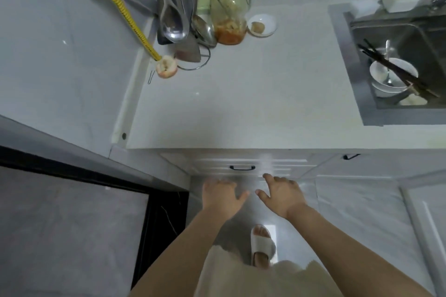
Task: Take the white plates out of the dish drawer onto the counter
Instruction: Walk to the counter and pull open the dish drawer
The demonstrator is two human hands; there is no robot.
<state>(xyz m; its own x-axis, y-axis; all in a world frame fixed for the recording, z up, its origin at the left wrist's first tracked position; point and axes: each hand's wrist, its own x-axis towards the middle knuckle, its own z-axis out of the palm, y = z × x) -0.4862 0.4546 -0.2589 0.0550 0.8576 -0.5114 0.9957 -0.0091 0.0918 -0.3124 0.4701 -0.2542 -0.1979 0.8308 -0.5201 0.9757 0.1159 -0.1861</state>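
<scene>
A white drawer front (251,163) with a black handle (242,167) sits shut just under the white counter (241,103). No plates from it are visible. My left hand (220,196) hangs below the handle with its fingers spread, holding nothing. My right hand (281,194) is beside it on the right, also spread and empty, its fingertips just below the drawer front. Both hands are blurred by motion.
At the counter's back stand a glass jar (229,7), hanging ladles (172,19), a small white bowl (261,25) and a half-eaten apple (167,66). A steel sink (398,60) at the right holds bowls and chopsticks. A second black handle (351,156) is further right.
</scene>
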